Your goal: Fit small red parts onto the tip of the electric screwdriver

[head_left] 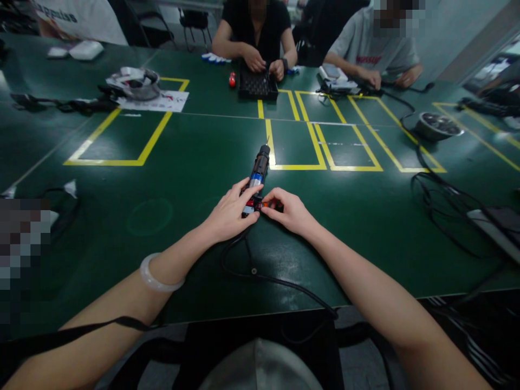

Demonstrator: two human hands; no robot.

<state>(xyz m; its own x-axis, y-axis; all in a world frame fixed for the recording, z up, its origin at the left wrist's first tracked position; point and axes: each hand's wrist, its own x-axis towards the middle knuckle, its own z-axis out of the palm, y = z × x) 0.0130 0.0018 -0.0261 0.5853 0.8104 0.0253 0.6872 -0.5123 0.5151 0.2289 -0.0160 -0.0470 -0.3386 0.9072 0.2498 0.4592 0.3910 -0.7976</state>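
Observation:
A black electric screwdriver (258, 168) with a blue and silver label lies on the green table (170, 162), its tip pointing away from me. My left hand (231, 212) grips its near end, fingers curled over the body. My right hand (287, 210) pinches a small red and black part at the tool's base, touching the left hand's fingertips. A black cable (260, 273) runs from the tool toward me and over the table's near edge. A pale bangle sits on my left wrist.
Yellow tape rectangles (122, 135) mark the table. Two people sit across; one handles a black tray (257, 85). A round metal dish (136, 82) on paper lies far left. Another dish (437, 125) and tangled black cables (442, 200) lie right.

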